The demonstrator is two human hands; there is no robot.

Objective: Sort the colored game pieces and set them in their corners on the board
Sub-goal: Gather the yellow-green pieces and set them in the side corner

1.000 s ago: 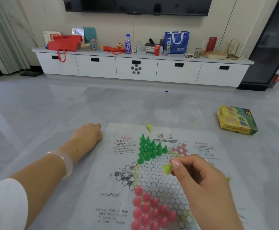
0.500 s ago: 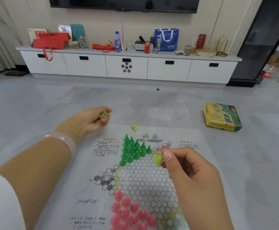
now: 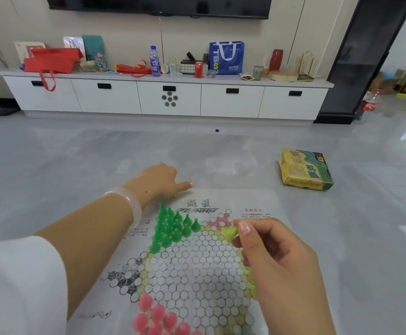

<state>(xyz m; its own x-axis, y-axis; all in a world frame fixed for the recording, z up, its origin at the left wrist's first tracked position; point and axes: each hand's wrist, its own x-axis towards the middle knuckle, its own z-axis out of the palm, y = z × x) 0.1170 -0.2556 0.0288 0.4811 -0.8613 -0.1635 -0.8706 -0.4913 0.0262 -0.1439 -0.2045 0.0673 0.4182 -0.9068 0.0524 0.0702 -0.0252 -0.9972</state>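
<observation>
Game board (image 3: 265,204) flat on glossy grey floor (image 3: 76,160), right hand (image 3: 277,259) grip pinching yellow piece (image 3: 229,233), left hand (image 3: 158,181) grip unclear.

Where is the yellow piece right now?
In the head view, the yellow piece is pinched in the right hand over the right side of the board, just right of the green pieces.

Left hand (image 3: 159,180) is stretched way out front with the index finger poking forward, right hand (image 3: 278,259) is closer in, fingers curled, thumb pinching.
</observation>
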